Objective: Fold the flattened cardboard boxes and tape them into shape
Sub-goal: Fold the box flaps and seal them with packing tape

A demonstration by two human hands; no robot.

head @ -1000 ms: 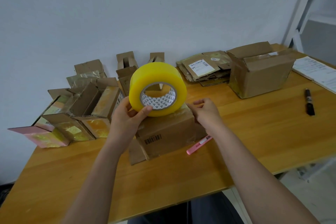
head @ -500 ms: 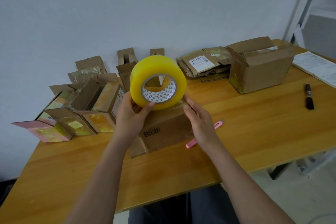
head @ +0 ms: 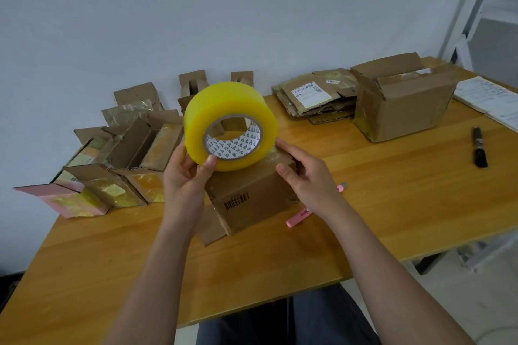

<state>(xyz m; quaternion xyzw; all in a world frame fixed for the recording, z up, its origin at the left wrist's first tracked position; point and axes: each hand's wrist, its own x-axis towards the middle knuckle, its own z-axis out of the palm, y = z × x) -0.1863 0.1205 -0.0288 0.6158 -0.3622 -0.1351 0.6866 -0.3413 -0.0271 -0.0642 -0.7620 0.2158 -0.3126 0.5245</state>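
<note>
Cardboard box (head: 253,199) sat mid-table (head: 392,204), a barcode printed on its front. The left hand (head: 183,179) gripped the yellow tape roll (head: 230,129) above it, thumb hooked into the core. The right hand (head: 307,176) rested on the box, fingers straight. A pink cutter (head: 298,216) lay beside; a labelled flat stack (head: 314,98) and black marker (head: 480,147) beyond.

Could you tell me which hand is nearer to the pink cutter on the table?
Right. The right hand rests on the box just above the cutter; the left hand holds the tape roll beyond the box.
</note>
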